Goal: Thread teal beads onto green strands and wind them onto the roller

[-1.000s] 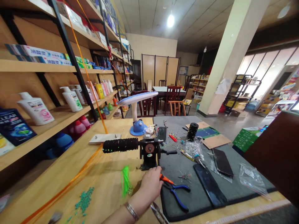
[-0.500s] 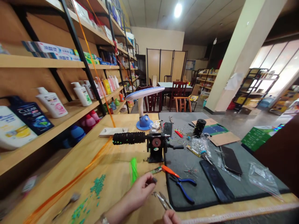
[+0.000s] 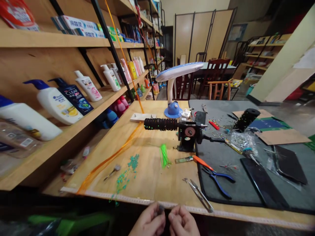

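At the table's front edge my left hand (image 3: pixel 150 219) is closed with the fingertips pinched around a small dark grey piece (image 3: pixel 161 208), mostly covered by the fingers. Just right of it my right hand (image 3: pixel 183 222) has its fingers curled and pressed together; whatever they hold is too small or hidden to make out. A pair of thread snips (image 3: pixel 201 196) lies above my right hand, untouched. Farther in are a bundle of bright green thread (image 3: pixel 163 155), an orange-handled tool (image 3: pixel 202 162) beside a lighter-like clear piece (image 3: pixel 184 160), and blue-handled pliers (image 3: pixel 220 182).
A black hand-cranked winder (image 3: pixel 188 137) carries a ribbed black roller (image 3: pixel 160 124). A blue-and-white lamp (image 3: pixel 173 109) stands behind. Orange threads (image 3: pixel 115 149) run across the left side near teal beads (image 3: pixel 133 162). The grey mat (image 3: pixel 187 108) holds a dark phone-like slab (image 3: pixel 262 183).
My right hand has come away from the snips, leaving them on the table. Both hands are now side by side at the front edge. The view has tilted down and turned left.
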Demonstrator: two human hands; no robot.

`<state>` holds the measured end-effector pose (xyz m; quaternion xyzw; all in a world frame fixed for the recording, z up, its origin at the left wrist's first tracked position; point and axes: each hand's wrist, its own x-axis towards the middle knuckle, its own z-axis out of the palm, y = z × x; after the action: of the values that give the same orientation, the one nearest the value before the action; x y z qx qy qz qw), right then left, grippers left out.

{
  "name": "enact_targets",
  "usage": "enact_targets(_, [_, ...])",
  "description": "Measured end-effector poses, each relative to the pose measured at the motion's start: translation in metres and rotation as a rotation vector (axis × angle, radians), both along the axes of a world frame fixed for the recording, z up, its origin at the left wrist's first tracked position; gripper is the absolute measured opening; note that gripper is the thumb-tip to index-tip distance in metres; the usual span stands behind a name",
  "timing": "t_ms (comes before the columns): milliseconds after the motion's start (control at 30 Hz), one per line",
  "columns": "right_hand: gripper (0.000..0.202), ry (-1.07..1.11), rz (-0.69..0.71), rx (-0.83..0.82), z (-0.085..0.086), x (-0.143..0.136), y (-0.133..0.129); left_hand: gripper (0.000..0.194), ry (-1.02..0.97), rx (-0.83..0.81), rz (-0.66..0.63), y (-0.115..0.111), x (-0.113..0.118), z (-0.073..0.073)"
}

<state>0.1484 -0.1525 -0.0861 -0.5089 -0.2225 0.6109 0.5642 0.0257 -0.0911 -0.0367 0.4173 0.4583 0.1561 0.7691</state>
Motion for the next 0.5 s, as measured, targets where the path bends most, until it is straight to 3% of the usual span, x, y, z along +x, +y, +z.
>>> enact_targets(233, [0.053, -0.028, 0.162, -0.008, -0.0014, -0.0009, -0.0052, 0.042, 0.024, 0.015, -0.019, -0.0068, -0.0061, -0.0081])
enact_targets(500, [0.050, -0.095, 0.093, 0.027, 0.0056, -0.0011, -0.0009, 0.041, 0.023, 0.014, -0.064, -0.0075, -0.0062, -0.0005])
